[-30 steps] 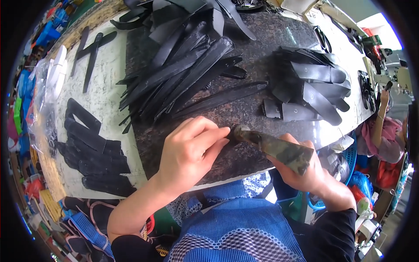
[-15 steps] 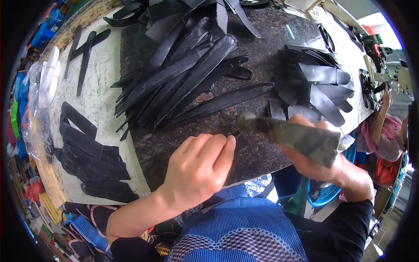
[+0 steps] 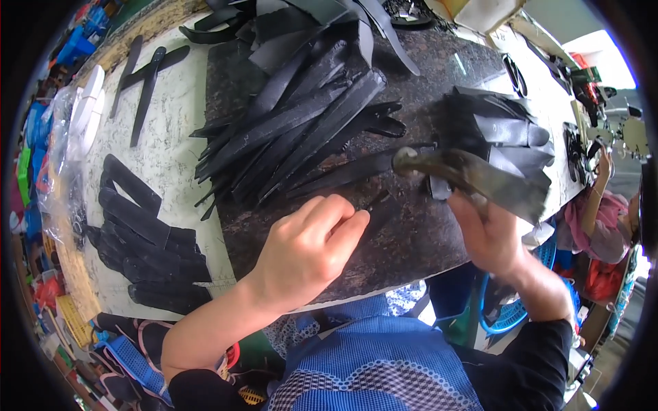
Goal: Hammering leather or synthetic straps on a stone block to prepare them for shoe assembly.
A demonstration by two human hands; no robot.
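My left hand [image 3: 301, 246] is closed over the near part of the dark speckled stone slab [image 3: 274, 264], its fingers pinching the end of a small black strip [image 3: 381, 209]. Most of that strip is under the fingers or blurred. In my right hand [image 3: 490, 233] is a dark metal hammer [image 3: 473, 175] with a rounded end and a broad flared end, raised above the slab and smeared by motion. Its handle is hidden in the grip. Just beyond both hands lies a heap of long black leather-like strips [image 3: 301, 130].
Wider black pieces [image 3: 510, 133] are stacked at the slab's right. Shorter black strips [image 3: 133, 226] lie on the white table [image 3: 181, 161] at left, with crossed strips [image 3: 147, 89] farther back. A blue basket [image 3: 514, 318] stands below the right edge. Another person [image 3: 596, 212] sits at far right.
The hammer has lifted and tilted in my right hand, and the right wrist has turned. My left hand stays pinched at nearly the same spot. The whole view has shifted slightly.
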